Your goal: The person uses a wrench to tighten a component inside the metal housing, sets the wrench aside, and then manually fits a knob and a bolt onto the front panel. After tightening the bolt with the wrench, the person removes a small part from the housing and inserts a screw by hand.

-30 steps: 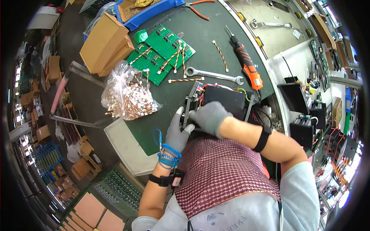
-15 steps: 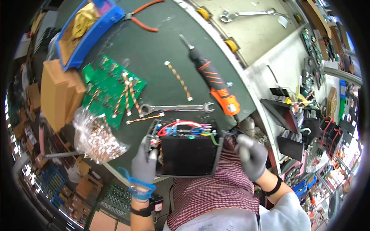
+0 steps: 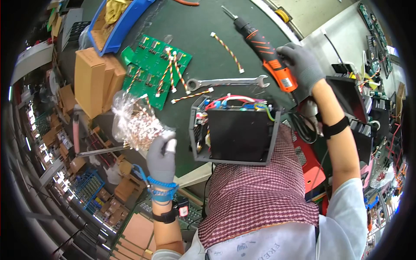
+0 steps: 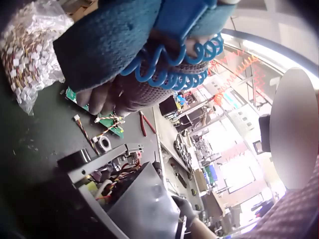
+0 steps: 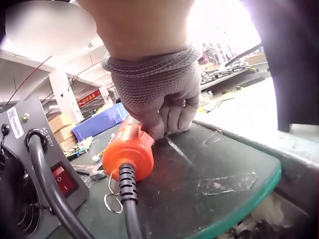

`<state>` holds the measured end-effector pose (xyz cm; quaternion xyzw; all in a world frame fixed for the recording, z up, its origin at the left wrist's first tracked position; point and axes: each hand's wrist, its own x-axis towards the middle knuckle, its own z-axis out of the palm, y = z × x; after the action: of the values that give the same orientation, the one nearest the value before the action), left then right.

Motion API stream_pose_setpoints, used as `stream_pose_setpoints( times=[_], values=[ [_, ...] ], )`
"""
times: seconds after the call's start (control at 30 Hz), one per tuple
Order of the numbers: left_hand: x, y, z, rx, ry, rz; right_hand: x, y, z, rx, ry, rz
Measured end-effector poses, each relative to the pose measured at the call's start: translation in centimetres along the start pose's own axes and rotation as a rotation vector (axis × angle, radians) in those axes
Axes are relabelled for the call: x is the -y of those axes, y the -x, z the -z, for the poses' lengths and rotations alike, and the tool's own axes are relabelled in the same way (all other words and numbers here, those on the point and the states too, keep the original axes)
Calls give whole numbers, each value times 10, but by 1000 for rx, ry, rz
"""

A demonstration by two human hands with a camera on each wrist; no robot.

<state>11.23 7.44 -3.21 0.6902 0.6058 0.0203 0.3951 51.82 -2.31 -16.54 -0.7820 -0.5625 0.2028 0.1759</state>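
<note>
An open-topped black electrical box (image 3: 240,134), crowded with coloured wires, sits at the table's near edge. Its side with a red rocker switch (image 5: 62,179) and "AC 220V" lettering shows in the right wrist view. My gloved right hand (image 3: 303,65) is at the right side of an orange and black electric screwdriver (image 3: 273,58), fingertips right beside its body and bent down toward the tabletop. My gloved left hand (image 3: 161,158) hovers left of the box with loosely bent fingers, overlapping the edge of a clear bag of wired connectors (image 3: 141,125); nothing shows in its grasp.
A combination wrench (image 3: 229,82) lies behind the box. Green circuit boards (image 3: 149,60) carry several short wire harnesses, with another harness (image 3: 227,52) farther right. Cardboard boxes (image 3: 89,82) and a blue bin (image 3: 106,45) stand at the left. The screwdriver's cord (image 5: 128,199) runs toward the near edge.
Both hands were at the box's left side. My right hand has left it and moved across to the screwdriver; my left hand has come away leftward. The box now faces differently.
</note>
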Motion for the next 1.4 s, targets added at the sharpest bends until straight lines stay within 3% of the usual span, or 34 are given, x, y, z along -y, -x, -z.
stream_pose_setpoints(
  times=[0.03, 0.07, 0.1, 0.17, 0.2, 0.23, 0.27, 0.3, 0.33, 0.37, 0.43, 0.5, 0.53, 0.57, 0.6, 0.67, 0.7, 0.77, 0.83, 0.9, 0.97, 1.03, 1.1, 1.13, 1.23, 1.4],
  values=[
    [-6, 1, 0, 1, -142, -221, -1, 1, -2, -6, 25, 9],
    [-13, 2, 0, 49, -206, -277, 0, 3, -3, -46, 52, 13],
    [-19, 2, -3, 102, -267, -334, 4, 6, 1, -29, 133, -99],
    [-30, -2, -8, 127, -283, -400, 12, 22, 15, -218, 38, -248],
    [-37, -6, -9, 203, -503, -443, 21, 34, 25, -291, -184, -319],
    [-46, -9, -12, 276, -717, -486, 24, 50, 25, -413, -533, -274],
    [-57, -7, -18, 336, -874, -429, 52, 68, 50, -290, -898, -408],
    [-58, -7, -26, 334, -852, -458, 90, 86, 78, -106, -1400, -697],
    [-57, -8, -36, 434, -971, -347, 104, 107, 71, -38, -1787, -520],
    [-61, -9, -45, 531, -1090, -236, 121, 125, 79, 55, -1829, -508],
    [-66, -9, -51, 517, -1140, -306, 142, 155, 83, 155, -2060, -619],
    [-61, -9, -46, 504, -1021, -454, 152, 174, 65, 193, -2343, -504],
    [-55, -9, -48, 425, -922, -336, 158, 180, 63, 201, -2371, -471],
    [-43, -12, -49, 427, -930, -350, 164, 183, 60, 213, -2402, -439],
    [-27, -17, -48, 520, -756, -248, 170, 185, 62, 206, -2456, -400],
    [-20, -21, -41, 708, -464, -43, 173, 188, 53, 177, -2485, -330],
    [-20, -22, -38, 711, -475, -41, 175, 188, 48, 169, -2500, -267],
    [-37, -22, -29, 775, -150, 324, 178, 186, 48, 168, -2484, -329],
    [-39, -24, -22, 805, -42, 347, 178, 184, 43, 303, -2068, -478],
    [-46, -22, -26, 812, -141, 288, 189, 179, 39, 319, -2021, -540],
    [-38, -21, -30, 785, -179, 298, 199, 176, 36, 281, -1751, -543],
    [-36, -21, -27, 825, -200, 267, 208, 175, 21, 245, -1642, -527],
    [-34, -20, -24, 830, -205, 255, 216, 173, 5, 113, -1256, -307],
    [-34, -21, -23, 859, -160, 269, 224, 171, -5, 162, -1403, -506],
    [-31, -29, -25, 907, -126, 292, 241, 159, -34, 147, -1367, -661],
    [-37, -38, -28, 915, -143, 387, 256, 141, -48, 72, -1066, -527]
  ],
)
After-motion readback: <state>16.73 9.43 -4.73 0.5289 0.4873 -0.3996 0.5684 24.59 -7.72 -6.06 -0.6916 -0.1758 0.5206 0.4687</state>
